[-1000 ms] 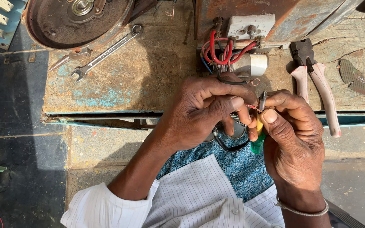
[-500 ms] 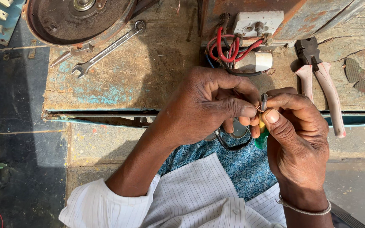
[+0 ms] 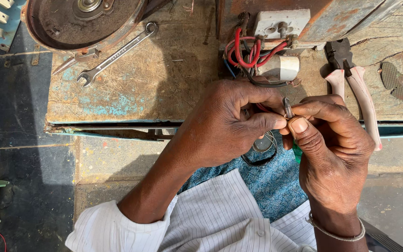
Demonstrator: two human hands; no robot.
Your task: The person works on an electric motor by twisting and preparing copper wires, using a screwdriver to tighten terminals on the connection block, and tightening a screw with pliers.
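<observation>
We pinch a small dark metal connector point(image 3: 288, 108) between the closed fingertips of our left hand point(image 3: 229, 123) and right hand point(image 3: 332, 149), just below the red wires point(image 3: 246, 51), while the pliers point(image 3: 350, 79) and wrench point(image 3: 117, 53) lie unused on the bench point(image 3: 164, 84), so the fitting appears unfinished.

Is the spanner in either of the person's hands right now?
No, the spanner lies on the bench, apart from both hands.

Between my two thumbs and forefingers I pinch a short, dark metal screwdriver tip point(image 3: 288, 108), standing nearly upright, its green handle point(image 3: 296, 153) hidden mostly under my right hand, just below the bundle of red and black wires point(image 3: 250, 53).
</observation>
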